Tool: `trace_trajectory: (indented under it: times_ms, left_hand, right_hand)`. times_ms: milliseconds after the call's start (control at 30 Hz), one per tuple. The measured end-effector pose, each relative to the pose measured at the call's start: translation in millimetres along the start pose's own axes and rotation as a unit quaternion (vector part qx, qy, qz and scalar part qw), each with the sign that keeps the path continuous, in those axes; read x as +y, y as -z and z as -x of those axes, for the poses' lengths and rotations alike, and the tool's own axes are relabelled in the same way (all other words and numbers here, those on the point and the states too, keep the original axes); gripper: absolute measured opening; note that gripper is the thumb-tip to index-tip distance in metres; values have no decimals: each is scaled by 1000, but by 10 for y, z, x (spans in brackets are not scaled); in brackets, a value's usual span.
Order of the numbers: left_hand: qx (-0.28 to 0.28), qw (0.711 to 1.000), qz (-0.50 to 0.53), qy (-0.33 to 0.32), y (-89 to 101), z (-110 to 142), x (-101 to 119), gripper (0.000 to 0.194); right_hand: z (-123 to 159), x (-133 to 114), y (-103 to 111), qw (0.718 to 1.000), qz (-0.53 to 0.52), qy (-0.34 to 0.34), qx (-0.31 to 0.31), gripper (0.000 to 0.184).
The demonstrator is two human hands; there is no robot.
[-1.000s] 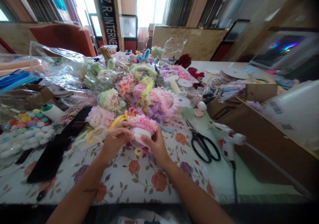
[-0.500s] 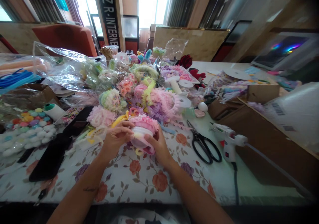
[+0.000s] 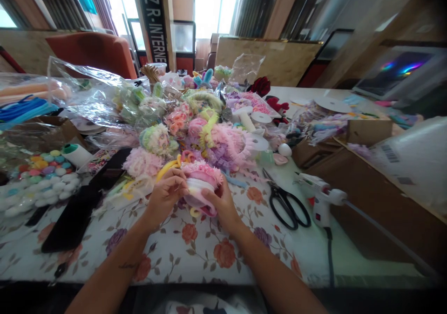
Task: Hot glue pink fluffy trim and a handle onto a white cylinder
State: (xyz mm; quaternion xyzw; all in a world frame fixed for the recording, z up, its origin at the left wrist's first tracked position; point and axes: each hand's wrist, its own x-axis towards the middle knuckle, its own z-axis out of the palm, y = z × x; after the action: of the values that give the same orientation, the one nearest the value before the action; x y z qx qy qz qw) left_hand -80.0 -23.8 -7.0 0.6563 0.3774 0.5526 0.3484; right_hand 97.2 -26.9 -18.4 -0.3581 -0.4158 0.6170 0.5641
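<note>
A round pink and white ruffled craft piece [image 3: 199, 184] is held up between my two hands over the flowered cloth. Its top is frilly pink, and a white band runs round the middle. My right hand [image 3: 220, 201] grips its right side, the thumb lying across the front. On the left edge, my left hand [image 3: 170, 188] is closed with thumb and fingertips pinched at the white band. Whether a loose end of trim lies in that pinch is too small to tell. Behind my left fingers curves a yellow fuzzy strip [image 3: 166, 167].
Black-handled scissors [image 3: 287, 207] and a white glue gun [image 3: 318, 197] lie to the right, beside a cardboard box [image 3: 363, 197]. A black phone [image 3: 70, 221] and bagged pompoms [image 3: 52, 183] are on the left. Beyond my hands rises a pile of pastel trims, with a pink ruffle [image 3: 232, 141].
Both hands keep their hold on the craft piece in nearly the same place. My left fingers have shifted very slightly at its edge. The rest of the table looks unchanged.
</note>
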Motion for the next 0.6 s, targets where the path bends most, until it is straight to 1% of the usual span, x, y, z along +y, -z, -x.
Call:
trace_trajectory:
  times_ms: [100,200,233,300,333,367,467,600]
  left_hand:
    - [10,1000,23,-1,-15,5,-25,10]
    - [13,997,80,8,-16,20,-60,5]
    - [12,994,103,15,-13,26,-67,10]
    - [17,989,147,24,-8,35,-70,25]
    - [20,987,157,25,-6,37,-66,29]
    - [20,987,156,25,-6,36,-60,27]
    - [18,993,112,20,-14,22,-44,8]
    - [30,996,87,16,-27,4,-39,5]
  right_hand:
    - [-8,14,8,1000,-9,-3,1,52]
    - [-9,16,14,1000,-27,-15,0,50]
    - [-6,13,13,999,-33,-24,1,50]
    - [-2,3,9,998,-36,-41,8,50]
    - [0,0,7,999,-32,-42,10,50]
    - [0,-2,5,999,-26,-38,10,49]
    - [-6,0,4,1000,-3,-15,-1,48]
    - [-6,-1,4,1000,17,-6,-1,49]
